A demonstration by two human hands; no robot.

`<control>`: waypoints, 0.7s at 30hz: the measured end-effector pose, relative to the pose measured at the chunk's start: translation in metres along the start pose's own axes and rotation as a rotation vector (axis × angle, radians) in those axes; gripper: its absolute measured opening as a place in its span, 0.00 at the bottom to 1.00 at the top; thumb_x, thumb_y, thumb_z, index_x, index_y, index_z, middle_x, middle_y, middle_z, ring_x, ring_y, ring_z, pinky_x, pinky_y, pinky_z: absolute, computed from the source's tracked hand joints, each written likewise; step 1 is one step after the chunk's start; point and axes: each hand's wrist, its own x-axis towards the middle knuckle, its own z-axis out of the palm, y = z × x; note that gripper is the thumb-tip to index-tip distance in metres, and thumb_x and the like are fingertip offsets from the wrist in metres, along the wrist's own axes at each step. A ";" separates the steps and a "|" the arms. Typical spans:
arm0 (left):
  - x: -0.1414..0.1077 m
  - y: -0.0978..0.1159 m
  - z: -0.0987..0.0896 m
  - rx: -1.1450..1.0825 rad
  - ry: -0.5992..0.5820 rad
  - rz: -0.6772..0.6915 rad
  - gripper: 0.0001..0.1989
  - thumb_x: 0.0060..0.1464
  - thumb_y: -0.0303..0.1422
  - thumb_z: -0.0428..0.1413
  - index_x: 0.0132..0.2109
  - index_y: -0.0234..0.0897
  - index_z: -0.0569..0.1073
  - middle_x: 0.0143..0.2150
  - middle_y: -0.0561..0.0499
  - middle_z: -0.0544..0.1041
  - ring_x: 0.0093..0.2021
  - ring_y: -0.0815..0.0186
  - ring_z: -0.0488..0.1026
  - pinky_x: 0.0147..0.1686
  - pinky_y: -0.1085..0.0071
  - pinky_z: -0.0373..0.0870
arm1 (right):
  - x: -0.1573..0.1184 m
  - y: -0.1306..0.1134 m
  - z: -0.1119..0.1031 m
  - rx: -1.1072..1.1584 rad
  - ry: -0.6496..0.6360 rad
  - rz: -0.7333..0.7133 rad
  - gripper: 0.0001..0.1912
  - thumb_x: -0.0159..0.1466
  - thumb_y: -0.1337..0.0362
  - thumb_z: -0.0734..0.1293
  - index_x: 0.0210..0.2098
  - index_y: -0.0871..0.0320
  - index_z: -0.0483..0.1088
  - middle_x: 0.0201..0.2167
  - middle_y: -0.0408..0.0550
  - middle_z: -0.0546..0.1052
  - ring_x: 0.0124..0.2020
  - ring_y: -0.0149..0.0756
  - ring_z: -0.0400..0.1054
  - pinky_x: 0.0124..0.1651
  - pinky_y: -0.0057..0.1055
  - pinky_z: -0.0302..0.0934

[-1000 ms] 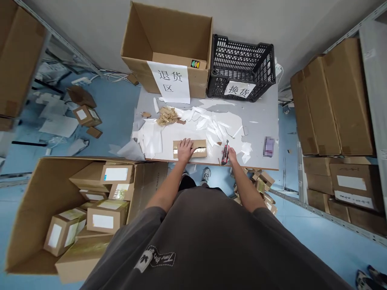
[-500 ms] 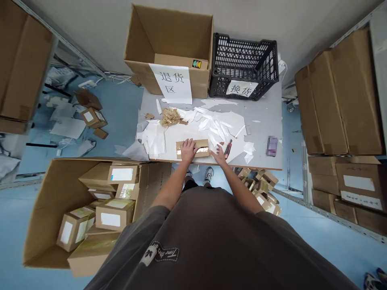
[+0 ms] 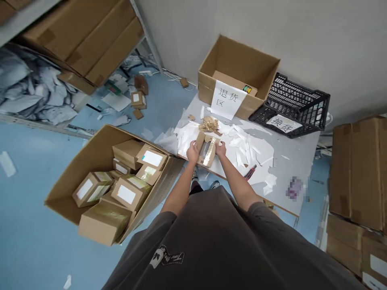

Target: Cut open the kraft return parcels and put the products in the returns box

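A small brown cardboard box point(image 3: 202, 156), with shiny tape along one side and a dark gap in its top, is held between both hands over the table's front edge. My left hand point(image 3: 192, 152) grips its left side, and my right hand point(image 3: 221, 149) grips the right side. Just beyond the box lies a crumpled heap of brown tape point(image 3: 209, 124). Torn white paper scraps point(image 3: 242, 145) spread to the right of it. A red and black utility knife point(image 3: 250, 172) rests on the table point(image 3: 281, 181), right of my right hand.
At the back of the table stand a large open carton point(image 3: 205, 86) with a paper sign and a black plastic crate point(image 3: 320, 117). A big carton point(image 3: 65, 181) full of small boxes is at my left. Shelves with cartons point(image 3: 359, 169) flank both sides.
The view has swung left. The box has been lifted off the table and turned; my right hand, beside it before, now holds its right side. My left hand has shifted to its left side.
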 end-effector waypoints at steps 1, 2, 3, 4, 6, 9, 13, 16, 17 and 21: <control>0.001 -0.006 -0.003 0.001 0.039 0.015 0.27 0.76 0.33 0.42 0.76 0.40 0.67 0.62 0.40 0.82 0.62 0.52 0.80 0.62 0.56 0.72 | 0.003 -0.011 0.004 -0.024 0.021 0.067 0.34 0.76 0.49 0.60 0.74 0.62 0.58 0.52 0.62 0.82 0.52 0.50 0.80 0.58 0.43 0.73; 0.001 -0.010 -0.004 0.022 0.063 0.061 0.27 0.75 0.31 0.44 0.76 0.40 0.68 0.68 0.40 0.79 0.67 0.51 0.75 0.65 0.54 0.70 | 0.004 -0.019 0.006 -0.029 0.038 0.134 0.34 0.76 0.50 0.61 0.74 0.63 0.58 0.53 0.62 0.82 0.56 0.51 0.78 0.62 0.43 0.70; -0.001 -0.013 -0.004 0.059 0.060 0.127 0.27 0.73 0.29 0.45 0.74 0.41 0.71 0.71 0.39 0.75 0.71 0.51 0.71 0.68 0.53 0.67 | 0.003 -0.024 0.007 -0.030 0.060 0.179 0.35 0.75 0.50 0.61 0.75 0.63 0.57 0.55 0.63 0.81 0.59 0.52 0.77 0.65 0.44 0.68; -0.003 -0.013 -0.003 0.100 0.029 0.198 0.25 0.72 0.29 0.47 0.70 0.42 0.74 0.73 0.39 0.73 0.74 0.50 0.67 0.70 0.51 0.65 | -0.002 -0.028 0.007 -0.030 0.081 0.177 0.38 0.75 0.49 0.61 0.77 0.64 0.54 0.58 0.65 0.80 0.62 0.53 0.75 0.66 0.44 0.67; -0.010 -0.011 0.002 0.154 -0.068 0.310 0.22 0.71 0.28 0.48 0.64 0.42 0.79 0.68 0.37 0.77 0.74 0.48 0.65 0.71 0.46 0.64 | -0.015 -0.029 0.007 -0.037 0.127 0.088 0.45 0.73 0.46 0.63 0.80 0.60 0.47 0.64 0.66 0.75 0.67 0.55 0.72 0.67 0.45 0.67; -0.020 -0.010 0.010 0.147 -0.107 0.366 0.21 0.71 0.29 0.48 0.62 0.40 0.80 0.57 0.37 0.84 0.73 0.48 0.67 0.72 0.46 0.66 | -0.039 -0.025 0.012 -0.068 0.119 -0.081 0.56 0.66 0.42 0.70 0.83 0.52 0.40 0.72 0.65 0.65 0.72 0.59 0.66 0.68 0.47 0.67; -0.027 -0.020 0.010 0.074 -0.114 0.469 0.21 0.69 0.34 0.53 0.63 0.40 0.81 0.58 0.42 0.84 0.75 0.49 0.66 0.77 0.48 0.63 | -0.057 -0.026 0.021 -0.085 0.022 -0.132 0.63 0.62 0.46 0.74 0.84 0.49 0.37 0.75 0.63 0.61 0.71 0.61 0.66 0.69 0.51 0.67; -0.031 -0.026 0.004 0.050 -0.176 0.501 0.17 0.72 0.38 0.52 0.52 0.40 0.85 0.50 0.42 0.87 0.78 0.50 0.64 0.79 0.49 0.60 | -0.059 -0.027 0.017 -0.018 -0.010 -0.178 0.64 0.60 0.51 0.74 0.84 0.51 0.36 0.76 0.63 0.60 0.72 0.61 0.65 0.70 0.52 0.67; -0.031 -0.027 0.002 0.048 -0.183 0.499 0.19 0.74 0.39 0.50 0.47 0.40 0.85 0.48 0.43 0.87 0.78 0.52 0.64 0.80 0.51 0.59 | -0.059 -0.025 0.013 0.032 -0.020 -0.172 0.63 0.60 0.54 0.73 0.84 0.51 0.35 0.76 0.64 0.61 0.71 0.60 0.66 0.69 0.52 0.67; -0.031 -0.025 -0.004 0.034 -0.170 0.484 0.22 0.76 0.41 0.49 0.37 0.41 0.82 0.47 0.44 0.85 0.71 0.56 0.73 0.81 0.53 0.57 | -0.060 0.001 -0.006 0.318 -0.102 -0.085 0.61 0.63 0.59 0.68 0.84 0.53 0.27 0.73 0.64 0.67 0.61 0.50 0.75 0.63 0.47 0.72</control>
